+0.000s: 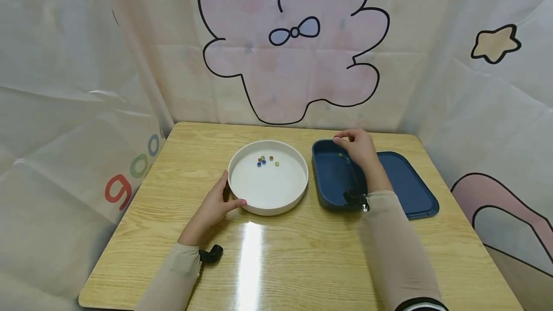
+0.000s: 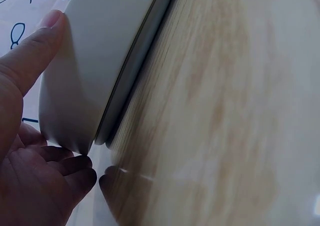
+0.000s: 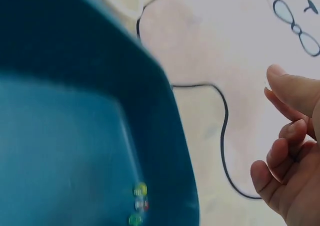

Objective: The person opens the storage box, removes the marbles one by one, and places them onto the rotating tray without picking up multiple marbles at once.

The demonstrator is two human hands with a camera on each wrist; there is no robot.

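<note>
A round white dish stands on the table, with several small shiny beads in blue, yellow, green and brown on its floor. My left hand holds the dish's near-left side. In the left wrist view, its thumb lies against the dish wall and its fingers are at the lower edge. Over the far side of a deep blue box is my right hand, thumb and index tips close together. I cannot tell whether a bead is between them. Inside the box lie a few beads.
A flat blue lid lies on the table to the right of the box, partly behind the right forearm. Printed cloth rises behind the table's far edge and along both sides. Bright glare marks the wooden tabletop in front of the dish.
</note>
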